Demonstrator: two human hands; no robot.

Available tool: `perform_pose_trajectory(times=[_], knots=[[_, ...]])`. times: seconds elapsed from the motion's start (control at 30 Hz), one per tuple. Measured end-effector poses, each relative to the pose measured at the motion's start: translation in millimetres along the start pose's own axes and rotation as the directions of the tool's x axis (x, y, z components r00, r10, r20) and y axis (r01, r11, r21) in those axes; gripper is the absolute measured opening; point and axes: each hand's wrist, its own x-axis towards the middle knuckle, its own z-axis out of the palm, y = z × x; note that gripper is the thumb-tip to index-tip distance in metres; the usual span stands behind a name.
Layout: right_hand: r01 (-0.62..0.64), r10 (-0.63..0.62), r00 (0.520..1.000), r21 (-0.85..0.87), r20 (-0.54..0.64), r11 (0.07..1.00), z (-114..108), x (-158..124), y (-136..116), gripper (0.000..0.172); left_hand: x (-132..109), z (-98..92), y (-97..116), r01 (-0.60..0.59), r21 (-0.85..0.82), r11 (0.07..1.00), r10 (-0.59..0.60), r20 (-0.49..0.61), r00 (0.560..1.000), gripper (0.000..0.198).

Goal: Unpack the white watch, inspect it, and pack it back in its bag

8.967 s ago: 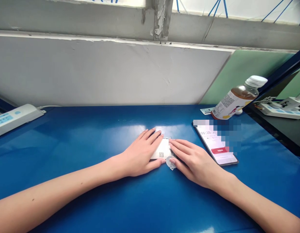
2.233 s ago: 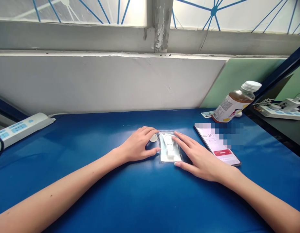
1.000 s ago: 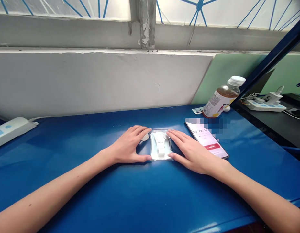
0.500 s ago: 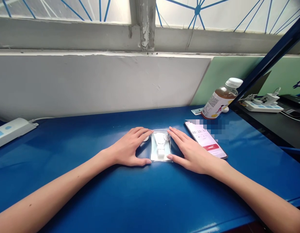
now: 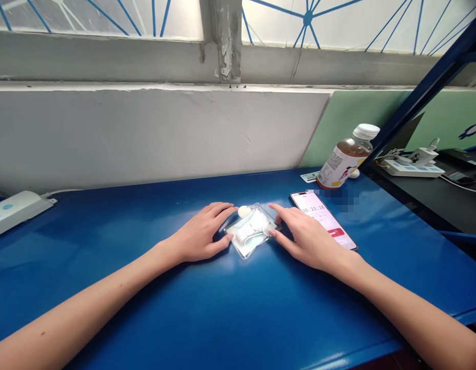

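A small clear plastic pouch [image 5: 250, 232] with white parts inside lies on the blue table [image 5: 222, 308], turned at a slant. My left hand [image 5: 199, 237] rests on the table at the pouch's left edge, fingers curved, thumb tip touching its near corner. My right hand [image 5: 305, 237] lies flat on the pouch's right side, fingertips touching its edge. A small white round piece [image 5: 243, 211] sits on the table at the pouch's far corner, by my left fingertips. Neither hand grips anything.
A phone [image 5: 323, 218] with a lit timer screen lies right of my right hand. A drink bottle [image 5: 345, 156] leans behind it beside a small card [image 5: 309, 177]. A white power strip [image 5: 14, 210] sits far left; another [image 5: 409, 167] on the dark bench at right.
The pouch has turned from lying straight to a slant between my hands. Both hands shifted slightly with it; the round piece now shows clear of my left fingers.
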Motion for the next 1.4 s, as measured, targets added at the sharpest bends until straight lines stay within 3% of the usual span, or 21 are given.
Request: perform_pose_trajectory(times=[0.2, 0.4, 0.5, 0.7, 0.9, 1.13, 1.4], knots=[[0.01, -0.011, 1.0, 0.059, 0.022, 0.998, -0.2, -0.9, 0.2, 0.049, -0.1, 4.3, -2.3, 0.106, 0.004, 0.994, -0.106, -0.074, 0.992, 0.042], [-0.025, 0.027, 0.997, 0.03, -0.071, 0.999, -2.5, 1.1, 0.7, 0.04, 1.2, 0.5, -0.5, 0.059, 0.005, 0.998, -0.059, -0.03, 0.998, 0.049], [0.019, -0.017, 0.994, 0.01, -0.108, 1.0, -2.7, 2.1, 3.0, 0.039, 1.6, 0.3, -0.6, 0.043, 0.008, 0.999, -0.042, -0.018, 0.999, 0.053], [0.089, -0.09, 0.996, 0.011, 0.005, 0.996, -1.0, 0.7, 3.8, 0.05, 2.3, 0.5, 0.4, 0.043, 0.019, 0.999, -0.042, -0.017, 0.999, 0.049], [0.114, -0.114, 0.993, 0.014, 0.024, 0.993, 0.0, 1.2, 4.1, 0.05, 2.5, -0.5, 1.3, 0.037, 0.014, 0.999, -0.037, -0.029, 0.999, 0.046], [0.151, -0.151, 0.986, 0.002, 0.068, 0.988, -1.4, 0.4, 1.8, 0.053, 1.3, 0.5, -1.2, 0.018, 0.026, 0.999, -0.018, -0.005, 1.0, 0.068], [0.175, -0.172, 0.974, -0.009, 0.149, 0.984, -4.8, -2.2, 3.3, 0.076, -0.5, 0.1, -2.1, -0.026, -0.004, 1.0, 0.026, -0.015, 1.0, 0.081]])
